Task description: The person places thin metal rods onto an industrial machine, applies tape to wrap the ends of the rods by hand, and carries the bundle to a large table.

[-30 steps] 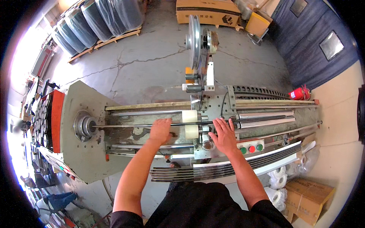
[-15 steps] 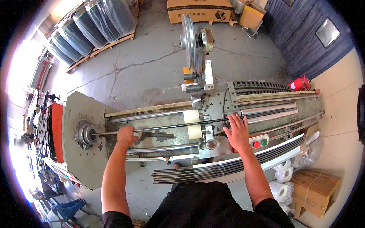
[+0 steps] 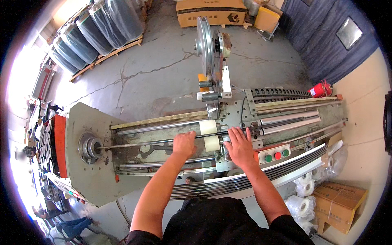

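A long dark rod point(image 3: 139, 144) runs from the round metal chuck point(image 3: 90, 148) on the left across the machine. My left hand point(image 3: 184, 145) is closed round it, just left of the white roller point(image 3: 209, 135). Over the carriage point(image 3: 232, 112), right of the roller, my right hand point(image 3: 240, 148) lies on the rod with its fingers stretched out. A control box with green and red buttons point(image 3: 277, 155) sits beside my right wrist. Several dark rods point(image 3: 261, 176) lie in a row on a white board in front of me, partly hidden by my right forearm.
A large metal wheel point(image 3: 205, 47) stands behind the carriage. On the bed, left of my left hand, lies a dark wrench point(image 3: 153, 150). A red fire extinguisher point(image 3: 321, 89) is at the far right. Wrapped rolls point(image 3: 96, 30) stand on a pallet at the far left; a cardboard box point(image 3: 338, 204) sits low right.
My left hand has slid right along the rod, from near the chuck to beside the white roller. My right hand has shifted a little left, uncovering another green button.
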The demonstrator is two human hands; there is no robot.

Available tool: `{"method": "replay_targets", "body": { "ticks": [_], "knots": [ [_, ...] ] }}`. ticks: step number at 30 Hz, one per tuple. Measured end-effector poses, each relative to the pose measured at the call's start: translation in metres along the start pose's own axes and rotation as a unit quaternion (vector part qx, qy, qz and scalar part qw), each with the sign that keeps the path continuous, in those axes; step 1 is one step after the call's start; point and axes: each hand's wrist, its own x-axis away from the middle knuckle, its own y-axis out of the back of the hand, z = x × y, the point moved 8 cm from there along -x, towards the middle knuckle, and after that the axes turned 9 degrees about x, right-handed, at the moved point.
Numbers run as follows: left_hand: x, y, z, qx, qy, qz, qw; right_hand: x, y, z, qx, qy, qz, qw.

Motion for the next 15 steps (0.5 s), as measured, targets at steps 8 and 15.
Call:
{"method": "replay_targets", "body": {
  "ticks": [8,15],
  "knots": [
    [0.012,0.002,-0.005,0.015,-0.048,-0.018,0.999,0.003,-0.011,0.020,0.002,-0.003,-0.024,1.000],
    [0.047,0.018,0.115,0.012,0.064,0.007,0.998,0.005,-0.005,0.020,0.010,-0.014,-0.085,0.996]
  ]
}}
